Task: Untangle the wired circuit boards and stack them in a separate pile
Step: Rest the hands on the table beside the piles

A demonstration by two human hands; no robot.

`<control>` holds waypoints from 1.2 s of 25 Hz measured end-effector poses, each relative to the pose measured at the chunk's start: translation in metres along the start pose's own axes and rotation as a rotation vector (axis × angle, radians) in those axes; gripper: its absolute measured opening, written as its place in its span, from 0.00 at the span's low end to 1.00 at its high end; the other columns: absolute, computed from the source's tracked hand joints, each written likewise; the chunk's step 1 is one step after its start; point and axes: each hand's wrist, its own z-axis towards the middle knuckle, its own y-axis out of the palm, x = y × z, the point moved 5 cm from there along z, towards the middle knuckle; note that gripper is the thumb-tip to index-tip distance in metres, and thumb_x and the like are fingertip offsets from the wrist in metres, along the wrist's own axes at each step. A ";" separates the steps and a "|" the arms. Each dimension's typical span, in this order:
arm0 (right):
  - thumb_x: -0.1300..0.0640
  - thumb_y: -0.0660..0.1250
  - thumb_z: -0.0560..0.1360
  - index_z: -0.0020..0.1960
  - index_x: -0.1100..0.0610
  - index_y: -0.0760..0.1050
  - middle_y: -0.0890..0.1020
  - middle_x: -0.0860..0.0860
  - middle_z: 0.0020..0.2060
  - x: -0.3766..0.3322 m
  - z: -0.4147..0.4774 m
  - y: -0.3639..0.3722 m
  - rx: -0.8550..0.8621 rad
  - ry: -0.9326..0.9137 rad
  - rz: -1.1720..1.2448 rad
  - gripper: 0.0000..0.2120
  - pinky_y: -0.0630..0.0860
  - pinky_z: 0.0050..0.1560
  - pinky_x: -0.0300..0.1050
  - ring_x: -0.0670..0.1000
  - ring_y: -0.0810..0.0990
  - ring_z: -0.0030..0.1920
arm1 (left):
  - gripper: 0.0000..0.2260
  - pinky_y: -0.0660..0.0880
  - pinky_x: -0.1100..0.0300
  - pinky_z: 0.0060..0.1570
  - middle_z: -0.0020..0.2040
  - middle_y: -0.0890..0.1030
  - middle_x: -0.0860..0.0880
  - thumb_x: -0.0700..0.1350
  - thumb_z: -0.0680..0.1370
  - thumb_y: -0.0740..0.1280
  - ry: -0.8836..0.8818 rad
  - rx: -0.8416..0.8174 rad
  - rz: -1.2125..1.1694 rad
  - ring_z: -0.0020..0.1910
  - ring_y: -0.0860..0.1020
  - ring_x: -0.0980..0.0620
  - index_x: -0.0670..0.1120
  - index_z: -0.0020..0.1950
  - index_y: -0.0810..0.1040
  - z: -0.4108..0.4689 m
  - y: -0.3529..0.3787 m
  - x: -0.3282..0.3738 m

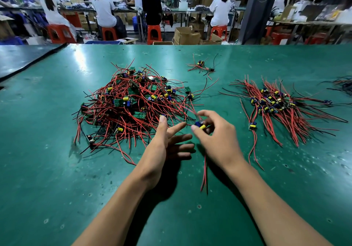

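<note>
Two bare hands reach forward over a green table, seen from the person's own head. On the right, the right hand pinches one small circuit board with blue and yellow parts between thumb and fingertips, palm turned down and wrist raised a little off the surface. Red wires from that board hang below the hand and trail back toward the person, while another strand, blurred, runs up toward the tangled heap of boards and red and black wire just beyond. Beside it, the left hand holds nothing, fingers straight and spread, thumb pointing up at the near edge of the heap. Well off to the right lies the sorted pile, its boards gathered in the middle and wires fanned outward. A small cluster of a few boards sits farther back. The step in hand appears to be freeing this one board. It would likely go best if the empty hand pins the heap or guides the caught strand while the other draws the board out slowly along the wire's own line, not jerking, so neighbouring boards do not drag along. People sit on red stools at benches in the background.
</note>
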 end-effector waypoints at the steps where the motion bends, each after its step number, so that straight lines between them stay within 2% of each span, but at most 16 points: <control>1: 0.53 0.74 0.73 0.59 0.48 0.79 0.82 0.45 0.43 0.008 0.005 -0.010 0.069 0.045 -0.045 0.15 0.75 0.48 0.39 0.44 0.79 0.40 | 0.34 0.81 0.55 0.50 0.58 0.83 0.43 0.69 0.73 0.49 0.005 0.000 0.011 0.54 0.82 0.43 0.49 0.68 0.74 0.000 0.000 0.000; 3: 0.51 0.73 0.74 0.60 0.50 0.78 0.84 0.49 0.47 0.025 0.012 -0.031 0.155 0.148 -0.177 0.15 0.77 0.50 0.47 0.52 0.80 0.45 | 0.35 0.81 0.55 0.50 0.58 0.83 0.43 0.69 0.72 0.49 0.014 0.002 0.032 0.54 0.83 0.43 0.47 0.67 0.75 -0.001 -0.002 0.000; 5: 0.49 0.71 0.75 0.62 0.51 0.78 0.84 0.52 0.53 0.041 0.016 -0.047 0.165 0.253 -0.329 0.17 0.76 0.56 0.52 0.57 0.79 0.53 | 0.36 0.81 0.55 0.49 0.57 0.83 0.43 0.69 0.72 0.49 0.017 0.000 0.045 0.53 0.83 0.43 0.45 0.65 0.76 -0.001 -0.003 0.000; 7: 0.47 0.70 0.75 0.65 0.52 0.76 0.81 0.54 0.59 0.048 0.015 -0.053 0.119 0.337 -0.538 0.20 0.70 0.61 0.54 0.60 0.74 0.60 | 0.36 0.81 0.55 0.49 0.56 0.84 0.43 0.69 0.72 0.49 0.019 -0.001 0.061 0.52 0.83 0.43 0.44 0.64 0.77 -0.001 -0.003 0.000; 9: 0.45 0.70 0.75 0.67 0.52 0.75 0.77 0.55 0.63 0.044 0.014 -0.049 0.093 0.309 -0.668 0.22 0.66 0.63 0.54 0.60 0.71 0.64 | 0.36 0.81 0.56 0.48 0.54 0.84 0.43 0.69 0.71 0.50 0.022 -0.002 0.067 0.50 0.84 0.44 0.44 0.62 0.78 0.000 -0.003 -0.001; 11: 0.48 0.71 0.75 0.65 0.53 0.77 0.78 0.54 0.60 0.030 0.013 -0.037 0.053 0.153 -0.571 0.20 0.69 0.62 0.52 0.57 0.74 0.60 | 0.36 0.81 0.56 0.46 0.53 0.85 0.42 0.69 0.71 0.50 0.022 0.003 0.063 0.47 0.84 0.45 0.43 0.60 0.79 0.001 -0.002 -0.002; 14: 0.52 0.71 0.75 0.56 0.53 0.82 0.82 0.52 0.52 0.016 0.008 -0.011 -0.178 0.028 -0.326 0.11 0.75 0.57 0.46 0.51 0.80 0.48 | 0.35 0.81 0.56 0.46 0.52 0.85 0.42 0.68 0.73 0.50 0.015 0.014 0.053 0.45 0.84 0.46 0.43 0.58 0.79 0.002 -0.002 -0.004; 16: 0.49 0.70 0.75 0.53 0.50 0.83 0.82 0.52 0.51 0.022 0.007 -0.005 -0.232 0.043 -0.423 0.09 0.75 0.58 0.49 0.53 0.79 0.51 | 0.35 0.81 0.55 0.46 0.51 0.85 0.41 0.68 0.73 0.50 0.017 0.017 0.056 0.44 0.84 0.45 0.42 0.58 0.79 0.003 -0.003 -0.004; 18: 0.45 0.68 0.76 0.55 0.49 0.83 0.81 0.53 0.54 0.032 0.011 -0.015 -0.186 0.102 -0.567 0.12 0.73 0.61 0.52 0.56 0.77 0.58 | 0.35 0.81 0.56 0.46 0.51 0.85 0.40 0.68 0.73 0.50 0.022 0.018 0.061 0.43 0.83 0.45 0.41 0.57 0.79 0.002 -0.003 -0.004; 20: 0.42 0.67 0.76 0.59 0.47 0.81 0.79 0.53 0.61 0.043 0.014 -0.028 -0.180 0.185 -0.661 0.16 0.70 0.64 0.52 0.57 0.73 0.64 | 0.35 0.81 0.55 0.46 0.51 0.85 0.40 0.67 0.74 0.49 0.023 0.016 0.064 0.43 0.84 0.45 0.41 0.57 0.79 0.002 -0.003 -0.004; 24: 0.38 0.63 0.77 0.71 0.48 0.72 0.70 0.56 0.72 0.053 0.015 -0.033 -0.296 0.248 -0.719 0.25 0.62 0.72 0.52 0.57 0.65 0.73 | 0.36 0.82 0.55 0.46 0.51 0.85 0.41 0.68 0.72 0.51 0.027 0.006 0.070 0.44 0.84 0.44 0.41 0.57 0.79 0.001 -0.003 -0.004; 27: 0.39 0.62 0.78 0.74 0.49 0.70 0.68 0.57 0.73 0.050 0.013 -0.037 -0.293 0.280 -0.749 0.27 0.62 0.73 0.53 0.59 0.65 0.73 | 0.36 0.81 0.54 0.46 0.50 0.85 0.41 0.68 0.72 0.51 0.026 0.006 0.065 0.43 0.84 0.44 0.40 0.57 0.79 0.001 -0.003 -0.003; 30: 0.43 0.64 0.78 0.71 0.53 0.72 0.72 0.57 0.68 0.040 0.010 -0.044 -0.261 0.329 -0.760 0.24 0.69 0.67 0.53 0.60 0.69 0.68 | 0.36 0.81 0.55 0.46 0.50 0.85 0.41 0.68 0.71 0.52 0.025 0.007 0.061 0.43 0.83 0.45 0.40 0.56 0.79 0.001 -0.002 -0.003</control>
